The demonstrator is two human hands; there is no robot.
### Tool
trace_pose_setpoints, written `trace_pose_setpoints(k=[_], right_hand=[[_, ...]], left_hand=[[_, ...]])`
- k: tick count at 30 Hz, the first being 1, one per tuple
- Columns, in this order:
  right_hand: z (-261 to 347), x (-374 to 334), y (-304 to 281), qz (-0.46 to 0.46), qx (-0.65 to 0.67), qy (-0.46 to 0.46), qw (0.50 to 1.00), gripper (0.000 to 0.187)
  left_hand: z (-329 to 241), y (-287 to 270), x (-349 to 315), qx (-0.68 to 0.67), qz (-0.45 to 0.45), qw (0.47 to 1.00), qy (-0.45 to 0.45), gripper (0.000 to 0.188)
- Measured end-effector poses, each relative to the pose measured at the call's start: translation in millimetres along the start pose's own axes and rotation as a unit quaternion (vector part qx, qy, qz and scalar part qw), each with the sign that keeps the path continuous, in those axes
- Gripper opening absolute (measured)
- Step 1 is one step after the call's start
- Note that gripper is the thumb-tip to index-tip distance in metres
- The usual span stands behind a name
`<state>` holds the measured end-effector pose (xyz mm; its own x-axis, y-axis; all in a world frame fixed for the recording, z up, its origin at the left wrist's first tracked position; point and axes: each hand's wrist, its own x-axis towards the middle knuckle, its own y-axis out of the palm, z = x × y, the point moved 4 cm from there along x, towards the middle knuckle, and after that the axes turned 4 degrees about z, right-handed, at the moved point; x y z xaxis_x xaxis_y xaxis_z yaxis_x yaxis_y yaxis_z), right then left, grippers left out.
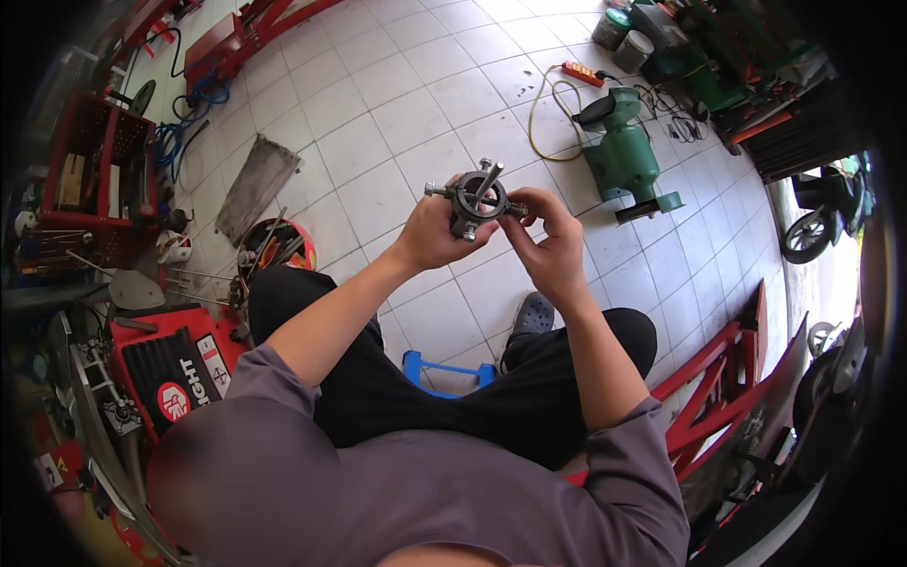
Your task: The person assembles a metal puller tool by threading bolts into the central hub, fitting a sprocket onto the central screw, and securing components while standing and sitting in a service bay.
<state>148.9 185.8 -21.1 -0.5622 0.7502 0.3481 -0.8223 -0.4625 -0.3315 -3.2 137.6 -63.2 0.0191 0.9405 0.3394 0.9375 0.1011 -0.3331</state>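
Observation:
In front of me, above the tiled floor, is a dark round metal ring fitting point(462, 203) with several silver bolts sticking out around its rim. A bare metal rod point(492, 176) stands up at an angle from its middle. My left hand point(433, 233) is wrapped round the fitting from the left and below, so part of its underside is hidden. At the right side of the ring, the fingers of my right hand point(551, 248) are closed in a pinch on one of the bolts point(519, 210).
A green bench grinder point(626, 156) stands on the floor ahead right, near an orange power strip point(583, 73) with a yellow cord. Left are a flat metal plate point(258, 184), a tub of tools point(300, 248) and a red cabinet point(90, 222). A blue stool point(444, 369) shows between my legs.

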Motion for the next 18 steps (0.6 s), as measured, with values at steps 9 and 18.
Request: trace_pose_setpoints(k=[9, 18], right_hand=[[9, 0, -6, 0.002, -0.111, -0.059, 0.992, 0.022], [4, 2, -8, -0.008, -0.057, -0.008, 0.998, 0.025]], left_hand=[[2, 1, -1, 0.003, 0.002, 1.0, 0.021, 0.022], [13, 7, -3, -0.098, 0.021, 0.992, -0.074, 0.02]])
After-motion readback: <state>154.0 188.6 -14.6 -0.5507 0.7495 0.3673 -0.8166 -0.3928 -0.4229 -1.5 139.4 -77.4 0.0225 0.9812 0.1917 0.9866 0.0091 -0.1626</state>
